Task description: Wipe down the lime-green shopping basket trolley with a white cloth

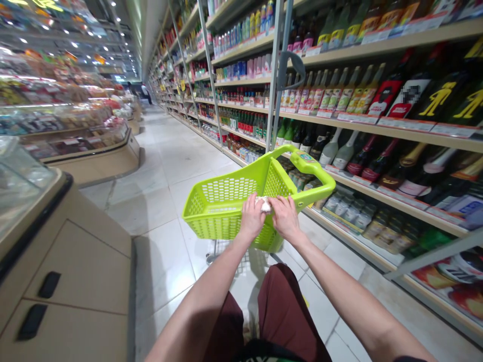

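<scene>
Pinching a crumpled white wad point(264, 204), the left hand point(251, 216) and right hand point(285, 217) meet above a lime-green basket point(217, 227).

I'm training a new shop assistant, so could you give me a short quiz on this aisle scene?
1. True or false: a crumpled white item sits between the left hand and the right hand, over the green basket.
2. What stands on the shelves to the right of the basket? A: bottles, B: shoes, C: towels.
3. Fill in the gap: the floor is laid with pale ____.

Key: 1 true; 2 A; 3 tiles.
</scene>
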### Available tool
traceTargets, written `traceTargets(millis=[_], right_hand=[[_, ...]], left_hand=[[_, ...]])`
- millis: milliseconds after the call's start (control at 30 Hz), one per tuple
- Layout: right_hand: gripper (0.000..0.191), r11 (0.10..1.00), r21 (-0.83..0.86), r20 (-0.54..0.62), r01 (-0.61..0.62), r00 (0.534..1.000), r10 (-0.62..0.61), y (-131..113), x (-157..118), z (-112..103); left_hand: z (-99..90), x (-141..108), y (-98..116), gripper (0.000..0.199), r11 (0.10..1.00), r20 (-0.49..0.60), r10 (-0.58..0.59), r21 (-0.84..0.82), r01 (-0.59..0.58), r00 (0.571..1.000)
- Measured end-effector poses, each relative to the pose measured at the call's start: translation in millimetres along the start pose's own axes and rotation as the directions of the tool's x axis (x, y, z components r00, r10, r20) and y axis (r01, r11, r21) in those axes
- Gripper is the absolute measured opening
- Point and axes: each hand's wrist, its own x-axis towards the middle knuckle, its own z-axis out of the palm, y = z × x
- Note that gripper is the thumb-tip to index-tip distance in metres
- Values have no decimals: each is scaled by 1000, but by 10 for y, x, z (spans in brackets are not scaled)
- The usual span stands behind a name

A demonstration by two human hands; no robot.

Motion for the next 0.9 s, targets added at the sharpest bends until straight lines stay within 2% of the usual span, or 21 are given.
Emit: traceTargets(millis=[67, 233, 300, 367, 533, 600, 667, 733, 833, 900], right_hand=[[55, 1000, -1, 1, 22, 1000, -22, 28, -15, 3], [55, 999, 2, -13, 53, 999, -53, 61, -44, 33], [53, 999, 1, -25, 46, 999, -46, 50, -46, 45], [52, 999, -2, -40, 33, 999, -33, 29, -44, 52], [52, 999, -26, -39, 38, 998, -39, 11, -47, 33], [52, 997, -47, -28, 55, 998, -57, 37, -59, 20], [51, 995, -62, -20, 83, 996, -84, 73, -79, 12], [50, 992, -68, -17, 105, 994, -106, 104, -106, 11], [48, 992, -67, -31, 106, 994, -108, 118, -151, 22], [47, 993, -63, -42, 101, 994, -104, 108, -177, 31]], left_hand=[[-59, -76, -125, 37, 998, 12, -16, 57, 15, 1000], [-282, -296, -704, 31, 976, -80, -174, 116, 182, 982], [-314, -311, -787, 32, 974, -86, -188, 110, 197, 978], [-273, -275, -710, 35, 980, -84, -165, 99, 173, 983], [-19, -101, -264, 41, 999, -111, 16, 45, -11, 994], [31, -63, -248, 36, 998, -114, 50, 41, -46, 992], [21, -82, -396, 32, 995, -90, 99, 42, -95, 991], [-40, -165, -669, 32, 989, -70, 144, 51, -141, 987], [-171, -350, -1120, 30, 991, -113, 95, 109, -83, 989], [-234, -445, -1307, 29, 992, -138, 66, 119, -50, 988]])
